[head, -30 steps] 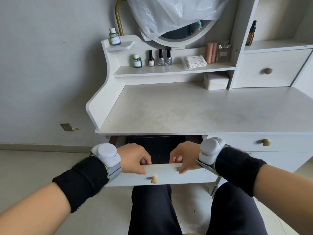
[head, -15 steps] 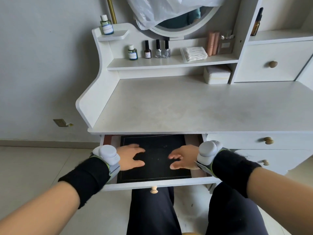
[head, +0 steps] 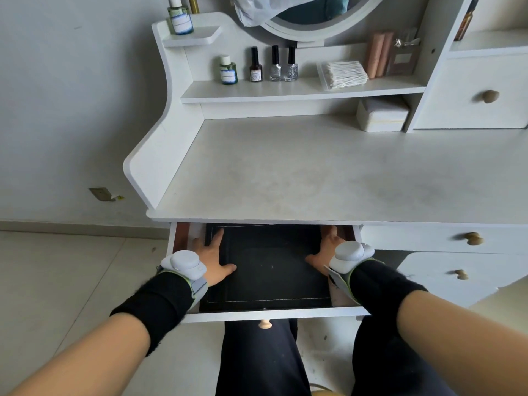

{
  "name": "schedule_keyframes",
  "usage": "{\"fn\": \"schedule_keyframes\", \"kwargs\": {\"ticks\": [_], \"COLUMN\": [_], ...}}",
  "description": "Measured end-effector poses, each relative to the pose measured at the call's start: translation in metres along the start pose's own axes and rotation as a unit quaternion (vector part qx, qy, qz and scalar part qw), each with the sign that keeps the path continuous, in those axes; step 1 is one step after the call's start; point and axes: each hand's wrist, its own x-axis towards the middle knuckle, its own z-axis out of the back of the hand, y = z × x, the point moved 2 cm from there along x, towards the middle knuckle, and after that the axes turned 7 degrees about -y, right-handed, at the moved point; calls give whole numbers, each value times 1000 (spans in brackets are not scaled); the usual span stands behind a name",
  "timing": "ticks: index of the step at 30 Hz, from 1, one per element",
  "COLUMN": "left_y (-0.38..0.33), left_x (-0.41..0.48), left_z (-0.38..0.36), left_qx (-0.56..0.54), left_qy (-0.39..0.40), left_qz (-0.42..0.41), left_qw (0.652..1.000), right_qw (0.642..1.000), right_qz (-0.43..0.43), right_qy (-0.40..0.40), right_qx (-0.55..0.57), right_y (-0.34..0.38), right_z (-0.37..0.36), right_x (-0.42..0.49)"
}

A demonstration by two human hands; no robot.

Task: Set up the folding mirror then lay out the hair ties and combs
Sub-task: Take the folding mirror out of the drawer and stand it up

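The vanity's middle drawer (head: 285,314) is pulled out over my lap. A flat black folded mirror case (head: 268,270) with stitched edges fills it. My left hand (head: 213,257) lies on the case's left edge, thumb and index finger spread on top and the other fingers in the gap beside it. My right hand (head: 323,251) is at the case's right edge with the thumb on top; its fingertips reach back under the tabletop and are partly hidden. No hair ties or combs are in view.
The white tabletop (head: 300,172) lies just above the drawer. On the shelf behind stand small bottles (head: 274,64), a pack of cotton swabs (head: 344,74) and pink tubes; a white box (head: 383,114) sits below. More drawers with knobs (head: 473,238) are at the right.
The drawer has been pulled fully out. Both hands left its front edge, went into it and spread apart to the left and right edges of the black case.
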Motion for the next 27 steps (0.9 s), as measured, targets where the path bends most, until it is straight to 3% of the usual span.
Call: {"fn": "schedule_keyframes", "kwargs": {"ticks": [7,12,27], "left_y": [8,11,19], "left_x": [7,9,-45], "left_z": [5,14,53], "left_qx": [-89,-147,-99], "left_qy": [41,47,10], "left_qz": [23,21,-21], "left_qw": [995,988,995], "right_qw": [996,996,997], "right_qz": [-13,-12,16], "right_qy": [14,30,-31], "right_qx": [89,88,71], "right_y": [2,8,-2], "right_z": [-1,5,26], "right_x": [6,-3,-49]}}
